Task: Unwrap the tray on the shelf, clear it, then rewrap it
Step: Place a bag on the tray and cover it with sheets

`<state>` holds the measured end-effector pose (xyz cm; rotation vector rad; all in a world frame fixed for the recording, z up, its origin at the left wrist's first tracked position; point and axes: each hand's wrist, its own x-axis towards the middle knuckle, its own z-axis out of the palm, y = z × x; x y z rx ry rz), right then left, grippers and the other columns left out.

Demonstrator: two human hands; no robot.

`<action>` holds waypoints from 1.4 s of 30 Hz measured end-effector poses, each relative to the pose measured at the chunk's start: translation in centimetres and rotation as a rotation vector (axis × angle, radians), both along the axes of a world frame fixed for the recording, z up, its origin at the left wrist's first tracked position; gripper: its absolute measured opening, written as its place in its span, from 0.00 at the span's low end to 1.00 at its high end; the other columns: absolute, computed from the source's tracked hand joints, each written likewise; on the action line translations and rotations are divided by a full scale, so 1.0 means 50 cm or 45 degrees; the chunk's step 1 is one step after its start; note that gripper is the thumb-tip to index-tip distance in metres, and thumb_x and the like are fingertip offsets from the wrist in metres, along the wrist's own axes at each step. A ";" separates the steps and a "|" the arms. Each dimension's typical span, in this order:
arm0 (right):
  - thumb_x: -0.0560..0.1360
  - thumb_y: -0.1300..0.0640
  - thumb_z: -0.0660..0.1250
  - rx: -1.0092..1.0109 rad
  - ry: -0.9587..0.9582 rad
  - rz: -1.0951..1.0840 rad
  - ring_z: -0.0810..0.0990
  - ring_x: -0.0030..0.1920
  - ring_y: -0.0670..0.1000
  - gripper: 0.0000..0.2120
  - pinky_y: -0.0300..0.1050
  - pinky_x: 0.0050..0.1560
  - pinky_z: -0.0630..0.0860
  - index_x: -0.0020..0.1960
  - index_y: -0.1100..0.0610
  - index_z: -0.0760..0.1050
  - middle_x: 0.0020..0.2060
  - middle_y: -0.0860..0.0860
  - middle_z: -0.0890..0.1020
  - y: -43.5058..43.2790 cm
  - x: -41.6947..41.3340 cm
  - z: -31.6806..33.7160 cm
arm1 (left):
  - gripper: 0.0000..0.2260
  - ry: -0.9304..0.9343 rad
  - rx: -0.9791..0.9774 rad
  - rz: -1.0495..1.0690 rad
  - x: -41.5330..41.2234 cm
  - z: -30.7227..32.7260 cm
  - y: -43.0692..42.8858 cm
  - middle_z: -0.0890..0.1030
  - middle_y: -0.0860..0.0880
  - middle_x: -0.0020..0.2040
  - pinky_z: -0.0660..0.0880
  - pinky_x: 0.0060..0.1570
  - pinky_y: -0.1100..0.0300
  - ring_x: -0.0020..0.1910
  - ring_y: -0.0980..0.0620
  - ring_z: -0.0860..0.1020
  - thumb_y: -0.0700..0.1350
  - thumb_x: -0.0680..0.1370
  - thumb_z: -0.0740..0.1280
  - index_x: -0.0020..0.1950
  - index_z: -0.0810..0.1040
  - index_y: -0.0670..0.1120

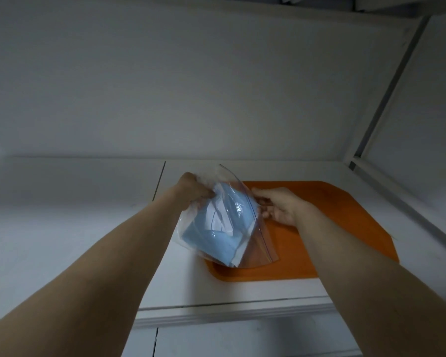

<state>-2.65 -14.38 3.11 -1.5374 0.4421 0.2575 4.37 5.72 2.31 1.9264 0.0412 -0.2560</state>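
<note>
An orange tray (332, 228) lies flat and bare of wrap on the white shelf (88, 228), its near edge roughly in line with the shelf's front lip. The right forearm covers part of the tray, so I cannot tell which way its long axis runs.

Over the tray's left end both hands hold up a clear zip bag (191, 222). Through the plastic show pale blue folded pieces (216, 240) with some white among them. The bag stands steeply tilted, and its lowest corner hangs just above the tray's near-left corner.

The zip strip (255, 222) runs from the top, at the tray's far side, down toward the near side. So the bag's mouth faces right and its closed bottom points left, off the tray.

The left hand (193, 189) grips the bag's upper left part with curled fingers, bunching the plastic. The right hand (281, 204) pinches the mouth edge beside the zip strip, over the tray's middle.
</note>
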 end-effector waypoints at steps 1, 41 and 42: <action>0.75 0.62 0.69 -0.071 -0.005 0.014 0.72 0.28 0.47 0.03 0.34 0.19 0.67 0.47 0.61 0.77 0.34 0.54 0.78 -0.003 -0.001 -0.002 | 0.10 -0.012 0.006 0.007 -0.002 0.000 -0.001 0.76 0.44 0.31 0.73 0.25 0.63 0.22 0.52 0.74 0.31 0.68 0.74 0.33 0.75 0.41; 0.77 0.73 0.58 0.342 -0.361 -0.880 0.78 0.45 0.55 0.16 0.45 0.42 0.79 0.62 0.61 0.71 0.52 0.57 0.75 0.103 0.043 0.028 | 0.12 -0.211 1.025 -0.175 -0.060 -0.013 0.081 0.78 0.46 0.58 0.75 0.51 0.58 0.53 0.46 0.78 0.43 0.78 0.63 0.58 0.80 0.43; 0.77 0.73 0.58 0.381 -0.360 -0.894 0.78 0.43 0.54 0.15 0.45 0.42 0.80 0.61 0.61 0.72 0.51 0.56 0.75 0.103 0.043 0.030 | 0.12 -0.245 1.134 -0.118 -0.061 -0.007 0.087 0.76 0.45 0.60 0.75 0.54 0.56 0.56 0.44 0.78 0.40 0.78 0.62 0.59 0.78 0.42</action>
